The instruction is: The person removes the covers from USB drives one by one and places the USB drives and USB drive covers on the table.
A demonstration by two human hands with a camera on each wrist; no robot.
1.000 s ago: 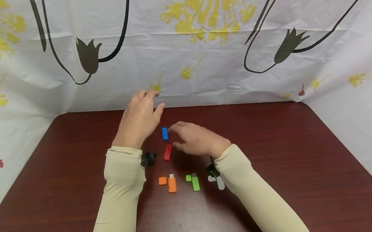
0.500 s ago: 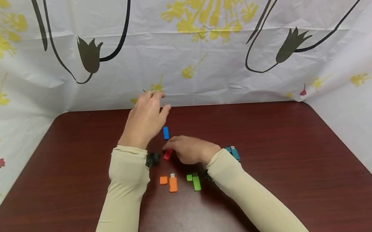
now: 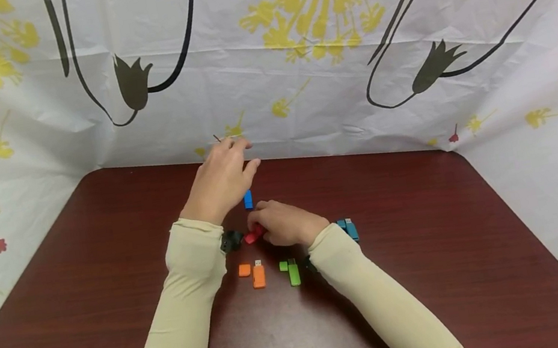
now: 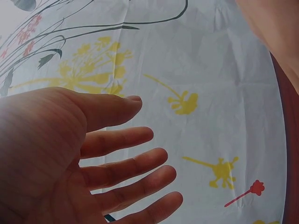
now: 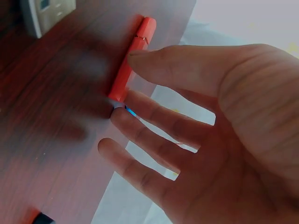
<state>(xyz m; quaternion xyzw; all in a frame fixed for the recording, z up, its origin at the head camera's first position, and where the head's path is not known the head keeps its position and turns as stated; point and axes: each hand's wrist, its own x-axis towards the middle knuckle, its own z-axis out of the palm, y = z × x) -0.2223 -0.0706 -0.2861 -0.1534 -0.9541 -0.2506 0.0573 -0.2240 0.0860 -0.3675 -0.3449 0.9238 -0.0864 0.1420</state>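
My right hand [image 3: 283,222] pinches a red USB stick [image 3: 251,238] by its sides, low over the table. In the right wrist view the thumb lies on one side of the red stick [image 5: 122,74], fingertips at its lower end; a seam shows near its top, where the cap meets the body. Raised near the table's far edge, my left hand [image 3: 222,180] has spread, relaxed fingers and holds nothing. Just beyond the right hand lies a capped blue USB stick [image 3: 248,199], partly hidden by the left hand.
Nearer on the dark wood table [image 3: 262,347] lie an orange USB stick [image 3: 259,277] beside its cap [image 3: 244,270] and a green one [image 3: 293,274] beside its cap [image 3: 284,266]. A teal USB stick [image 3: 352,232] shows past the right sleeve. Patterned white sheeting [image 3: 271,126] encloses the table.
The right hand has come down and nearer, from above the red USB stick to a pinch on it, turning it slightly. The left hand has drifted a little to the right.
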